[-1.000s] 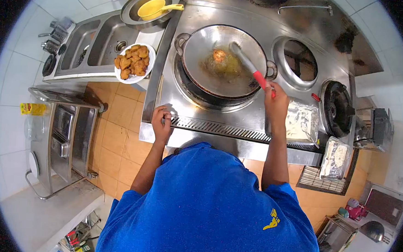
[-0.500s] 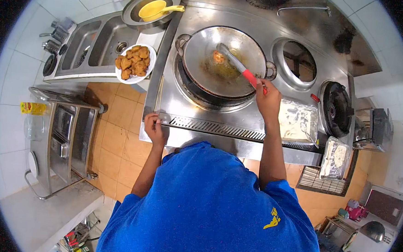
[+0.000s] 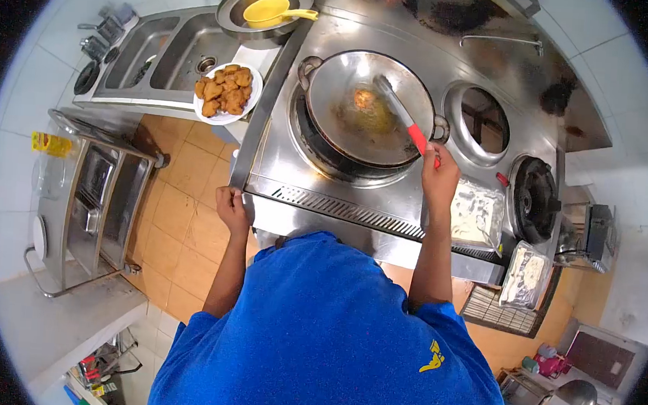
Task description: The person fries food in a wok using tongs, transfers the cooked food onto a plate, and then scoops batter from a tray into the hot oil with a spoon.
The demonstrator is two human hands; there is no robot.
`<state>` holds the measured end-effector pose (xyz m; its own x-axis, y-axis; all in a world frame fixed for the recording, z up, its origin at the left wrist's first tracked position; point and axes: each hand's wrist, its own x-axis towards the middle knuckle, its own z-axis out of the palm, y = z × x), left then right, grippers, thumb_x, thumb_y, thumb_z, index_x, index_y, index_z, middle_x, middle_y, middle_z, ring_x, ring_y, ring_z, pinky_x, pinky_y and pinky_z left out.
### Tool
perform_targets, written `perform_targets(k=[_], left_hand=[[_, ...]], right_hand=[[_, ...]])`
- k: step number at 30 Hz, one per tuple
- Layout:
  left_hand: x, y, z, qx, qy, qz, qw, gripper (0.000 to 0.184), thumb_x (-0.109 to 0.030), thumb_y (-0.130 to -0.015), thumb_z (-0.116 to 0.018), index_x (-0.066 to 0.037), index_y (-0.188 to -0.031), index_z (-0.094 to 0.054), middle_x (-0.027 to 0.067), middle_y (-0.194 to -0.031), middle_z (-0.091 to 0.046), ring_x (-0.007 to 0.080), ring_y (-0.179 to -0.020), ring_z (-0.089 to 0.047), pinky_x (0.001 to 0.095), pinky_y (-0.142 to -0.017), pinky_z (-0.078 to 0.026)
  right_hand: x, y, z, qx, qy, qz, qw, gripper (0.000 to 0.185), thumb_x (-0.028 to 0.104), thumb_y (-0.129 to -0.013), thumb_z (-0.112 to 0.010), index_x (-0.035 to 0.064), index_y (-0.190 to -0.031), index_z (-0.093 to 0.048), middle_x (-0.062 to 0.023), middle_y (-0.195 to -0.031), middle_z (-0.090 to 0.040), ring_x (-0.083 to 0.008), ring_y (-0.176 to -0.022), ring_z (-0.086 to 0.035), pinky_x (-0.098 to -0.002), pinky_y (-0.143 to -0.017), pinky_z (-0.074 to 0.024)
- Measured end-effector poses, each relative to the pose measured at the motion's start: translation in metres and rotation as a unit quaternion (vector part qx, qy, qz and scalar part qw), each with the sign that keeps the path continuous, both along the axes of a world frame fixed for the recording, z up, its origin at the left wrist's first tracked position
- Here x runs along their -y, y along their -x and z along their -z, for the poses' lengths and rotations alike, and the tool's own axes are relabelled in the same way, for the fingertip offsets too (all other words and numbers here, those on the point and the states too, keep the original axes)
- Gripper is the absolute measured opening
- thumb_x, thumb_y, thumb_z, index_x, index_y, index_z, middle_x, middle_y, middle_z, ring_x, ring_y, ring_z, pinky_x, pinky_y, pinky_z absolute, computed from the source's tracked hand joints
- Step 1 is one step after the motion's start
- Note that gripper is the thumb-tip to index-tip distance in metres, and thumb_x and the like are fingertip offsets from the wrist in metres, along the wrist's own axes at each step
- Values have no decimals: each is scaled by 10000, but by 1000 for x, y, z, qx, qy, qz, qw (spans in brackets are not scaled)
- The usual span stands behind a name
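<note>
My right hand [image 3: 440,181] is closed around the red handle of a pair of metal tongs [image 3: 398,104]. The tongs slant into a large two-handled wok [image 3: 335,121], their tip beside a small browned fried piece [image 3: 363,99] in a shallow pool of oil. The wok sits over the left burner of a steel stove. My left hand [image 3: 233,209] is at the stove's front left corner, fingers curled in; whatever they may hold is hidden. Farther off on that side, a white plate [image 3: 254,94] carries a heap of fried brown pieces [image 3: 225,91].
Behind the plate are a double sink [image 3: 193,59] and a metal basin [image 3: 227,20] with a yellow dipper [image 3: 269,11]. Right of the wok are an open ring burner [image 3: 455,118], a tray of pale batter or flour [image 3: 479,216] and another tray [image 3: 523,278]. A steel trolley [image 3: 109,197] stands left.
The head view has shifted slightly. My left hand has drawn back a little off the stove's front edge, its fingers more curled. The tongs stay in my right hand, tip by the fried piece.
</note>
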<state>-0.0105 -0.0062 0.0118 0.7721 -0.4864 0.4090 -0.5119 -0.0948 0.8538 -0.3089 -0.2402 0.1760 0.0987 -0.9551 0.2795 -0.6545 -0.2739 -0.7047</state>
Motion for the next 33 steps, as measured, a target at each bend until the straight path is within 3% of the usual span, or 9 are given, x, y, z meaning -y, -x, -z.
perform_targets(k=[3, 10, 13, 19, 22, 28, 33], left_hand=[[0, 3, -4, 8, -10, 1, 1000, 82, -31, -803, -525, 26, -744, -517, 96, -779, -465, 214, -706, -468, 299, -618, -382], [0, 3, -2, 13, -19, -3, 1000, 53, -35, -784, -530, 11, -756, -531, 103, -786, -480, 232, -732, -501, 299, -641, -404], [0, 4, -3, -3, -30, -5, 1000, 97, -74, -786, -533, 14, -747, -516, 123, -781, -478, 272, -760, -500, 341, -696, -405], [0, 2, 1, -13, -27, 6, 1000, 76, -52, -778, -532, 19, -758, -511, 119, -785, -476, 263, -758, -497, 329, -691, -406], [1, 2, 3, -10, -4, 2, 1000, 41, -22, -781, -534, 13, -761, -540, 86, -764, -455, 210, -703, -476, 283, -623, -390], [0, 2, 1, 27, -13, 12, 999, 75, -46, -807, -531, 11, -759, -540, 70, -754, -440, 186, -684, -458, 278, -588, -365], [0, 4, -1, 1, -11, 15, 1000, 82, -49, -810, -528, 12, -755, -536, 69, -751, -431, 181, -683, -445, 271, -595, -359]], right_hand=[[4, 0, 15, -61, 20, -7, 998, 242, 242, -878, -545, 31, -919, -657, -190, -775, -643, -356, -744, -643, -388, -659, -490], [-3, -3, 0, 2, 22, 11, 1000, 226, 230, -877, -546, 42, -937, -657, -198, -802, -647, -367, -770, -642, -393, -677, -492], [1, -3, 9, -77, 11, 3, 997, 228, 229, -874, -551, 41, -950, -654, -198, -806, -648, -353, -770, -646, -394, -679, -491], [-2, -4, -2, 27, -3, 1, 1000, 260, 254, -871, -562, 23, -952, -651, -195, -812, -653, -335, -767, -652, -391, -676, -490], [-1, 0, 6, -47, -21, 8, 999, 271, 261, -878, -556, 18, -952, -649, -186, -811, -656, -321, -763, -656, -378, -678, -489], [-8, -8, 4, 23, -32, -20, 999, 281, 271, -883, -546, 19, -951, -649, -190, -795, -652, -310, -751, -657, -379, -669, -489], [-5, -13, 13, -21, 3, -14, 1000, 298, 295, -888, -550, 16, -934, -642, -195, -756, -634, -324, -713, -647, -383, -639, -483]])
